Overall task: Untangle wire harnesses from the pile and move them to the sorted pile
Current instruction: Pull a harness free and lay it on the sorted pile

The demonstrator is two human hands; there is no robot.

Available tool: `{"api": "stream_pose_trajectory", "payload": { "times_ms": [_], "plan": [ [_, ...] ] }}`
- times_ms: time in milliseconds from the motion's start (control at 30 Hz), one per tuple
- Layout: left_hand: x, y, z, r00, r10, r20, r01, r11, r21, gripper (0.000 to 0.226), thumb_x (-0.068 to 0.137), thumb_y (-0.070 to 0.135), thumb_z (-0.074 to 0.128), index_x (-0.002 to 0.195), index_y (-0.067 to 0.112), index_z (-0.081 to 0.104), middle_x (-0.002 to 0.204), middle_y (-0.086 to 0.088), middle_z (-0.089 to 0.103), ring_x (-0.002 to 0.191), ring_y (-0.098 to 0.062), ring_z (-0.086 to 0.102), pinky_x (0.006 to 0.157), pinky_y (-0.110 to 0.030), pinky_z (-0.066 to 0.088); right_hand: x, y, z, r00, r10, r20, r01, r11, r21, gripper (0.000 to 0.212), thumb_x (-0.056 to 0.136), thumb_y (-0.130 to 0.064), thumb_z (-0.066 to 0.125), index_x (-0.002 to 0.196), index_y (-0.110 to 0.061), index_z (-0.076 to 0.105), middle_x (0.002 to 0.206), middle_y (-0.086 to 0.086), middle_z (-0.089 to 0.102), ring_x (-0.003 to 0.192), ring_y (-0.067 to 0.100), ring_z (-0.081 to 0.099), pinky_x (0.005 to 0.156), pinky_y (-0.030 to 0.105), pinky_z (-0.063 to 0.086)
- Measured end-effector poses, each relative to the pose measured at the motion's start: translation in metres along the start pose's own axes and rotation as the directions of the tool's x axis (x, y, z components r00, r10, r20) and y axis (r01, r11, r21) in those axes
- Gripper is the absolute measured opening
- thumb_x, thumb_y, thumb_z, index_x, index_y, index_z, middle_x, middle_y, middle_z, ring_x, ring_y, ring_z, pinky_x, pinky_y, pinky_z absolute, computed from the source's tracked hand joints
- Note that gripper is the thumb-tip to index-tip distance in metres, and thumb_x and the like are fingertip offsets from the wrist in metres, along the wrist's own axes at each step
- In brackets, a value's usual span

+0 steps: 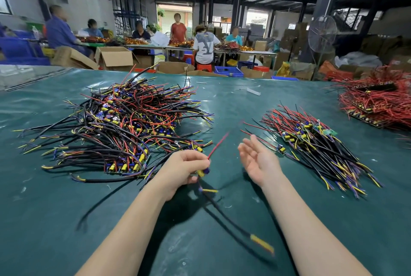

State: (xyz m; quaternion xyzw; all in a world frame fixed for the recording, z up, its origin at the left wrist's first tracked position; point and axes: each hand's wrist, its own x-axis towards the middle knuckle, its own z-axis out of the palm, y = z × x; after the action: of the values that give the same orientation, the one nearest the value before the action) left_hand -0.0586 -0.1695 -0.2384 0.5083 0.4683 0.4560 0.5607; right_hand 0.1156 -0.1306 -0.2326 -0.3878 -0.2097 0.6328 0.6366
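Red-wired harness pinched, seemingly, by left hand.

Two heaps and one loose harness on the green bench.
The tangled pile sprawls at left, black, red, yellow and blue leads crossing every way; the sorted pile lies at right (leads roughly parallel); between them a single harness, blurred, hangs from the left grip.

Glossy green vinyl-like table cover, plastic-insulated wire harness, matt cardboard boxes, blue plastic crate
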Motion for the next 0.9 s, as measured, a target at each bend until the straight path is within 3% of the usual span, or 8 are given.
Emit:
{"api": "stream_pose_trajectory", "payload": {
  "times_ms": [100,233,367,467,567,733,833,900],
  "plan": [
    [0.002,0.002,0.003,0.994,0.065,-0.082,-0.077,0.985,-0.154,0.020,0.087,-0.001,0.056,0.072,0.012,0.056,0.055,0.005,0.059,0.046,-0.002,0.053,0.048,-0.014,0.046,-0.011,0.014,0.012,0.984,0.046,0.172,0.031,0.906,-0.423,0.024,0.091,-0.021,0.055,0.071,-0.009,0.059,0.051,-0.001,0.058,0.040,0.004,0.056,0.040,0.013,0.044],
    [0.002,0.002,0.000,0.964,0.123,-0.235,-0.163,0.974,-0.157,0.019,0.089,0.001,0.056,0.073,0.011,0.056,0.059,0.002,0.061,0.047,-0.004,0.057,0.048,-0.015,0.049,-0.028,0.029,0.028,0.881,0.338,0.332,-0.003,0.706,-0.709,0.027,0.094,-0.034,0.049,0.077,-0.014,0.056,0.052,-0.001,0.059,0.045,0.009,0.059,0.039,0.014,0.042],
    [0.006,0.001,-0.007,0.902,0.203,-0.382,-0.267,0.956,-0.123,0.019,0.089,0.003,0.056,0.073,0.012,0.054,0.066,-0.002,0.058,0.057,-0.008,0.057,0.050,-0.015,0.051,-0.033,0.027,0.029,0.806,0.515,0.292,-0.210,0.710,-0.672,0.034,0.094,-0.044,0.042,0.085,-0.013,0.054,0.053,0.003,0.065,0.046,0.010,0.063,0.035,0.016,0.044],
    [0.008,-0.002,-0.007,0.874,0.238,-0.424,-0.304,0.948,-0.094,0.018,0.088,0.003,0.057,0.073,0.010,0.053,0.070,-0.004,0.058,0.062,-0.009,0.058,0.051,-0.015,0.051,-0.034,0.023,0.029,0.790,0.547,0.277,-0.336,0.764,-0.551,0.025,0.091,-0.033,0.051,0.084,-0.010,0.058,0.059,0.004,0.067,0.046,0.009,0.064,0.039,0.019,0.049],
    [0.009,-0.002,-0.007,0.849,0.285,-0.444,-0.329,0.944,-0.024,0.021,0.087,0.003,0.059,0.069,0.011,0.053,0.066,-0.004,0.054,0.061,-0.011,0.054,0.051,-0.015,0.052,-0.036,0.025,0.029,0.778,0.577,0.247,-0.341,0.719,-0.606,0.021,0.090,-0.022,0.055,0.075,-0.007,0.059,0.056,0.004,0.066,0.044,0.007,0.061,0.039,0.017,0.048],
    [0.009,0.002,-0.011,0.795,0.306,-0.524,-0.376,0.926,-0.029,0.024,0.087,0.002,0.059,0.067,0.011,0.050,0.068,-0.008,0.054,0.063,-0.015,0.054,0.052,-0.017,0.054,-0.031,0.027,0.031,0.818,0.519,0.246,-0.363,0.800,-0.478,0.023,0.091,0.001,0.048,0.070,-0.006,0.052,0.053,0.003,0.052,0.030,0.000,0.041,0.027,0.006,0.026],
    [0.008,0.005,-0.011,0.788,0.216,-0.577,-0.384,0.904,-0.187,0.026,0.089,0.001,0.055,0.068,0.011,0.045,0.065,-0.005,0.048,0.058,-0.013,0.050,0.047,-0.016,0.051,-0.031,0.034,0.032,0.903,0.311,0.296,-0.138,0.864,-0.485,0.021,0.088,0.006,0.052,0.070,-0.005,0.055,0.059,0.006,0.052,0.031,0.001,0.036,0.027,0.008,0.022],
    [0.007,0.008,-0.013,0.794,0.126,-0.595,-0.370,0.877,-0.308,0.026,0.091,0.002,0.053,0.070,0.013,0.043,0.068,-0.004,0.047,0.054,-0.012,0.050,0.044,-0.016,0.050,-0.034,0.038,0.034,0.921,0.131,0.366,0.103,0.826,-0.554,0.022,0.083,0.008,0.057,0.068,-0.007,0.058,0.056,0.007,0.054,0.032,0.003,0.035,0.030,0.011,0.022]
  ]
}}
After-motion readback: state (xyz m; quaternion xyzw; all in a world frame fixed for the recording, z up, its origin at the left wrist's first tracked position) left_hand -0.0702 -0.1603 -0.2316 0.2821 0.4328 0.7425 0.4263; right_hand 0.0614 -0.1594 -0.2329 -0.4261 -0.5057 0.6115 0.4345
